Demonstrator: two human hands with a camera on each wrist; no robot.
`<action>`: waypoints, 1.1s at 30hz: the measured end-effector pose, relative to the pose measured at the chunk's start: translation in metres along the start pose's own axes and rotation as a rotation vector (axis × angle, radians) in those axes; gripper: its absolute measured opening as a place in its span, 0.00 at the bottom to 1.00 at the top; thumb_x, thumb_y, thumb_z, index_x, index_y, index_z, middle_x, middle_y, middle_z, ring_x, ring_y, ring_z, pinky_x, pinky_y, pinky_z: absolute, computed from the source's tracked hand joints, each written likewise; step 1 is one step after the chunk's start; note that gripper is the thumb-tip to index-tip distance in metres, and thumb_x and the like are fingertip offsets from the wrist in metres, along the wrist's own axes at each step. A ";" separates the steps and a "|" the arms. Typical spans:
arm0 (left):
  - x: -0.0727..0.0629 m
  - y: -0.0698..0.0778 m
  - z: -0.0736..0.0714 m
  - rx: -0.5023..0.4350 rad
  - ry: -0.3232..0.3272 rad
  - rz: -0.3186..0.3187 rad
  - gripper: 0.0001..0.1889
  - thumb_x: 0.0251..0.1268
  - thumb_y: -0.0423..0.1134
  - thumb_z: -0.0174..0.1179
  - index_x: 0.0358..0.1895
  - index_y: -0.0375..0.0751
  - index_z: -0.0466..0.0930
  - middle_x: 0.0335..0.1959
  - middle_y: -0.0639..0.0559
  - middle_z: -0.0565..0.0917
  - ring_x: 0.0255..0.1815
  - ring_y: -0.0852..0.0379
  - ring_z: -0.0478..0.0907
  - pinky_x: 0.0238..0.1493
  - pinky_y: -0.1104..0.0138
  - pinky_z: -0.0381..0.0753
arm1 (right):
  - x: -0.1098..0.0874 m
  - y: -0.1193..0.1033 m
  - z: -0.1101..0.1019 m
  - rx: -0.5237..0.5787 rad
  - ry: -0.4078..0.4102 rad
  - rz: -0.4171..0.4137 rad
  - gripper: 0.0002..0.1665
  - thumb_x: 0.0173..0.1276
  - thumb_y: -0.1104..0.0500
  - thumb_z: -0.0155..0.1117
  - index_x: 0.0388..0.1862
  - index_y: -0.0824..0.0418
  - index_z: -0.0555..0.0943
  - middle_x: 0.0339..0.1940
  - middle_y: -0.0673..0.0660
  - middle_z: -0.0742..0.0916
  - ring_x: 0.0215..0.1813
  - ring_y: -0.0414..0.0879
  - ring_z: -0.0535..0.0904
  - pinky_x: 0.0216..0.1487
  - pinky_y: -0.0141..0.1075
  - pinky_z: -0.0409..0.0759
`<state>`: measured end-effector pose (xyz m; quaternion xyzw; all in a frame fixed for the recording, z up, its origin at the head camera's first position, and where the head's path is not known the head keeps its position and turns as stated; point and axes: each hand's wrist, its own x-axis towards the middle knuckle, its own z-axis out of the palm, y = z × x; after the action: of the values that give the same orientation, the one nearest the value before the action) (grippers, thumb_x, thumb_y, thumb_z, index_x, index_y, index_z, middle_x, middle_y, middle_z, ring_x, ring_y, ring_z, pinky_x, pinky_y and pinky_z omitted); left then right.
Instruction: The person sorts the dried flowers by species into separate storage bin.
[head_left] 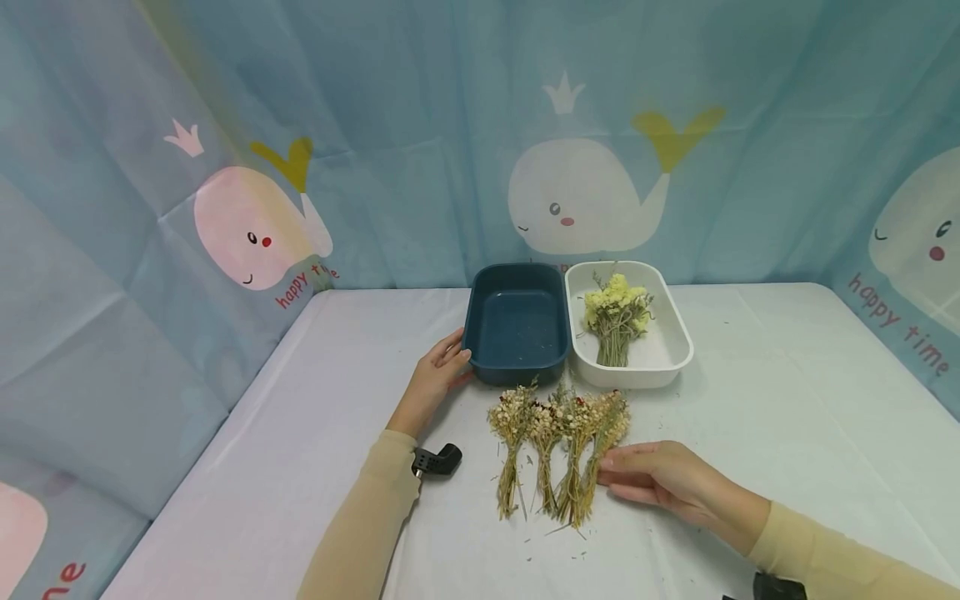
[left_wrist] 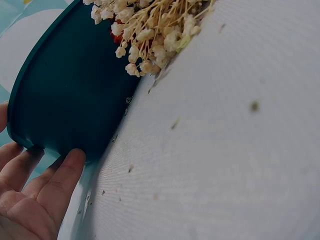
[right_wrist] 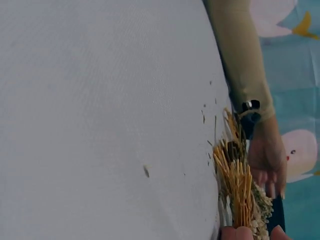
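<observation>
My left hand (head_left: 432, 371) grips the near left corner of a dark blue basin (head_left: 517, 377), thumb at the rim. In the left wrist view its fingertips (left_wrist: 75, 159) press the basin's outer wall. Several bunches of dried flowers lie side by side in front of the basins, cream heads away from me. The rightmost dried flower bunch (head_left: 600, 454) is pinched at the stems by my right hand (head_left: 667, 483). The right wrist view shows its straw-coloured stems (right_wrist: 237, 187) between fingertips and thumb at the bottom edge; the rest of that hand is out of frame.
A white basin (head_left: 671, 354) stands against the blue one's right side, with yellow dried flowers (head_left: 618, 312) inside. Stem crumbs are scattered on the white tablecloth (head_left: 787, 400). A blue whale-print curtain (head_left: 435, 167) hangs behind the table.
</observation>
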<state>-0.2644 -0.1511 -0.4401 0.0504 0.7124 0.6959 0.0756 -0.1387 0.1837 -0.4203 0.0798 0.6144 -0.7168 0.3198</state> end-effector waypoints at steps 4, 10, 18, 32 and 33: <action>0.000 0.000 0.000 0.009 -0.005 0.008 0.29 0.77 0.41 0.54 0.77 0.51 0.60 0.78 0.48 0.63 0.77 0.50 0.65 0.72 0.52 0.74 | 0.003 0.003 0.003 0.037 0.035 -0.008 0.18 0.68 0.65 0.66 0.54 0.75 0.79 0.38 0.54 0.91 0.43 0.43 0.89 0.53 0.36 0.88; -0.001 0.001 0.000 0.001 -0.007 0.007 0.29 0.78 0.41 0.53 0.78 0.50 0.58 0.78 0.48 0.63 0.77 0.51 0.64 0.72 0.52 0.74 | 0.009 0.004 0.008 0.056 0.082 -0.028 0.09 0.69 0.66 0.65 0.45 0.70 0.82 0.35 0.53 0.90 0.40 0.42 0.88 0.51 0.36 0.89; -0.002 0.001 0.000 0.008 -0.009 0.005 0.30 0.77 0.41 0.54 0.78 0.50 0.58 0.78 0.47 0.63 0.77 0.50 0.64 0.72 0.52 0.75 | 0.011 0.004 0.014 0.032 0.168 -0.016 0.14 0.67 0.67 0.67 0.48 0.74 0.79 0.34 0.53 0.88 0.36 0.40 0.88 0.47 0.33 0.89; 0.001 -0.001 -0.001 0.013 -0.001 0.002 0.29 0.77 0.41 0.54 0.77 0.51 0.59 0.78 0.47 0.63 0.77 0.49 0.64 0.72 0.51 0.75 | -0.016 0.005 0.003 0.003 0.118 -0.050 0.14 0.67 0.63 0.68 0.48 0.70 0.81 0.38 0.52 0.86 0.41 0.41 0.86 0.51 0.34 0.89; 0.001 0.000 -0.001 0.014 0.003 -0.001 0.29 0.77 0.42 0.55 0.77 0.51 0.60 0.78 0.48 0.63 0.77 0.49 0.64 0.72 0.51 0.75 | -0.017 0.004 0.003 0.003 0.114 -0.050 0.13 0.67 0.63 0.69 0.46 0.69 0.82 0.38 0.52 0.86 0.41 0.41 0.87 0.51 0.34 0.88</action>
<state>-0.2654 -0.1516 -0.4405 0.0494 0.7174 0.6909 0.0746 -0.1221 0.1868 -0.4145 0.1055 0.6325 -0.7197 0.2660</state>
